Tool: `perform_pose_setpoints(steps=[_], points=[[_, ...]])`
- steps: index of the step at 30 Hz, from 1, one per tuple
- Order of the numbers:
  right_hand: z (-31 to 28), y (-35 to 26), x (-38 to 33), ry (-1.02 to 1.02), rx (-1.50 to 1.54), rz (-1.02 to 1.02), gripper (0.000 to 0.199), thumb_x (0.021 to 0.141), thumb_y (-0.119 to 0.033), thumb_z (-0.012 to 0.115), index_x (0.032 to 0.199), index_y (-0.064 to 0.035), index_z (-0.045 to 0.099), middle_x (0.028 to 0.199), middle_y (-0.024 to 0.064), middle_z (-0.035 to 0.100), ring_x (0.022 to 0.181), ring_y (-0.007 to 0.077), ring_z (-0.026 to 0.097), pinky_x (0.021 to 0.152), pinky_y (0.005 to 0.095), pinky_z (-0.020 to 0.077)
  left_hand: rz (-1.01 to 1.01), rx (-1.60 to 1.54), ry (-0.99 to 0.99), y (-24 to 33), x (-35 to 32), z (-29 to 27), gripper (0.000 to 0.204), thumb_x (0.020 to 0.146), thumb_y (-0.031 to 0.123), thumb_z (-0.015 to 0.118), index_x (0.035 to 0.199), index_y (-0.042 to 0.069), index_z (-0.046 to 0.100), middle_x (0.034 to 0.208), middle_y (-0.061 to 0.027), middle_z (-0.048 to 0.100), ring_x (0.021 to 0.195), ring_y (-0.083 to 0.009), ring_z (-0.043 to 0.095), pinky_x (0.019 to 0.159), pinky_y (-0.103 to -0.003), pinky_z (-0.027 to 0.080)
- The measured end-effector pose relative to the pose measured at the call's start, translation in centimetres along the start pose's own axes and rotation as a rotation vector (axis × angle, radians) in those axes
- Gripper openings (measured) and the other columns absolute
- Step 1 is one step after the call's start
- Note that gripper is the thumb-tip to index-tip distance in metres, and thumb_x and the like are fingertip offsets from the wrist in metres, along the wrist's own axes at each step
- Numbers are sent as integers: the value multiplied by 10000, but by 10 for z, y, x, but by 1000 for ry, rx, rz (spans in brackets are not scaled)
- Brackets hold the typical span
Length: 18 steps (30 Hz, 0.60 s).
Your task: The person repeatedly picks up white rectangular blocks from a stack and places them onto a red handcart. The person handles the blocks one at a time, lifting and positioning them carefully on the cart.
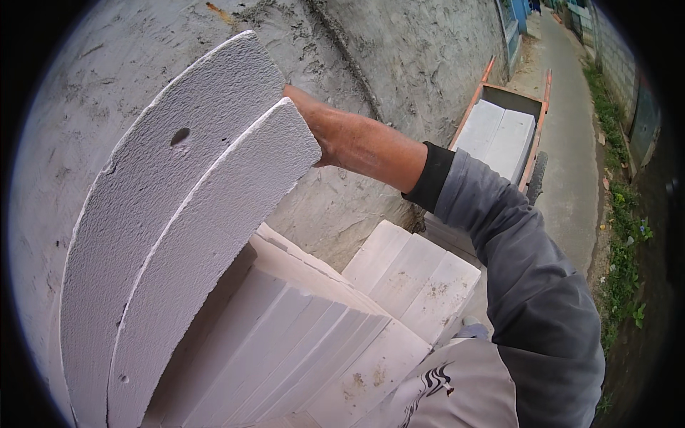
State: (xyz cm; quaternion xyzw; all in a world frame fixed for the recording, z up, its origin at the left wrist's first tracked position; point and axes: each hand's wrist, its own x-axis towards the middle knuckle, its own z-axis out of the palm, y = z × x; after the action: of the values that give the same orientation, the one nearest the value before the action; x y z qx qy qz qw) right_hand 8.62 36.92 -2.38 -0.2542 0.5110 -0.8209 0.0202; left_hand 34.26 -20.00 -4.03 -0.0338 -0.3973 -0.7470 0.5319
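Note:
Two pale aerated concrete blocks, a left one [193,107] and a right one [214,207], are raised close in front of me, side by side and tilted. Their pitted faces fill the left of the view. My right arm reaches up from the lower right, and my right hand [308,118] grips the far end of the pair. Its fingers are hidden behind the blocks. My left hand is out of sight. Below the raised pair stands a stack of similar blocks [285,342].
A lower block pile [417,278] stands beyond the stack. An orange-framed wheeled cart [541,118] holds more white blocks [499,135]. A rough grey plastered wall [421,64] rises on the left. A narrow concrete path [567,164] runs along the right, edged with plants [621,235].

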Motion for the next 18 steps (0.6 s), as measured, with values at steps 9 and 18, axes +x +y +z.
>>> perform_pose_setpoints(steps=[9, 18], points=[[-22, 10, 6, 38, -4, -169, 521, 1035, -377, 511, 1329, 48, 576, 1117, 200, 644, 960, 183, 710, 666, 302, 641, 178, 319, 85, 19, -73, 30, 627, 1038, 460, 398, 1500, 36, 424, 1538, -162, 453, 1402, -356, 459, 1190, -538, 350], [-143, -22, -40, -69, -111, -90, 520, 1044, -382, 508, 1346, 38, 567, 1146, 191, 644, 975, 183, 707, 680, 305, 641, 222, 508, 131, 0, -188, 94, 686, 1034, 527, 374, 1528, 51, 380, 1563, -155, 417, 1418, -356, 439, 1190, -534, 361]])
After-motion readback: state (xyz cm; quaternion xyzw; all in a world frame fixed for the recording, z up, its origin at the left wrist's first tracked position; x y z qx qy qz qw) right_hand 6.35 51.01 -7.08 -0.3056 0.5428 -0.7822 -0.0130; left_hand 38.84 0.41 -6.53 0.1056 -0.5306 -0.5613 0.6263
